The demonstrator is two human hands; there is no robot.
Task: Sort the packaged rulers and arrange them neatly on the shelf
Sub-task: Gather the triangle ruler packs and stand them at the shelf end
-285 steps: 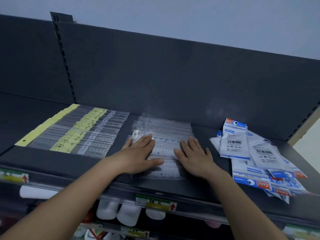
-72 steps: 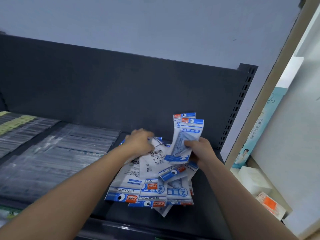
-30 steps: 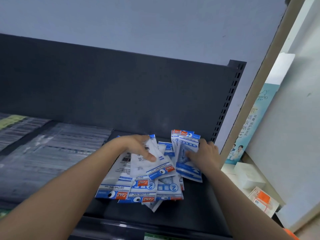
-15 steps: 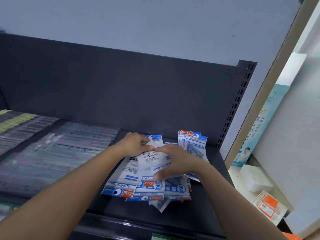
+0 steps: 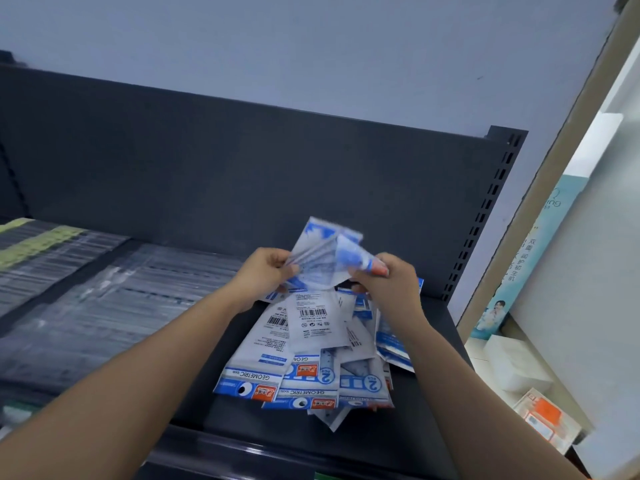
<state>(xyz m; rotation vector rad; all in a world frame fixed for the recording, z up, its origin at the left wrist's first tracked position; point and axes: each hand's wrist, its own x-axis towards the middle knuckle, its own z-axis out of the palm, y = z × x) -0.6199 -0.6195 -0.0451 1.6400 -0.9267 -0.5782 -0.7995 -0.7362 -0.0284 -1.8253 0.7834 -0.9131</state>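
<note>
– Both hands were on the same thing, yeah? Left hand (image 5: 266, 275) and right hand (image 5: 391, 285) both up off the shelf (image 5: 408, 431)?

– Yep. They held one blue-and-white packet (image 5: 323, 258) between them, lifted just above the pile (image 5: 311, 344). Left one pinched its left edge with thumb and fingertips, right one had its fingers curled round the end with the orange bit. It was super blurry though, so I couldn't tell if it was one packet or two stuck together.

– And the pile itself?

– Loose heap of the same kind of packets at the right end of the shelf, overlapping every which way. Some lay barcode side up, and the front ones showed "GEOMETRIC" upside down. A few corners poked out towards the front edge.

– What about the left side?

– Way tidier. Clear-sleeved rulers (image 5: 114, 306) lay flat in a neat row just beside the pile, and further left were the yellow-tagged rulers (image 5: 38, 244), also flat. Dark back panel (image 5: 242, 168) stood behind all of it.

– Anything off to the right?

– Past the shelf's end, lower down, a white box (image 5: 512, 362) and an orange-and-white box (image 5: 543, 420).
</note>
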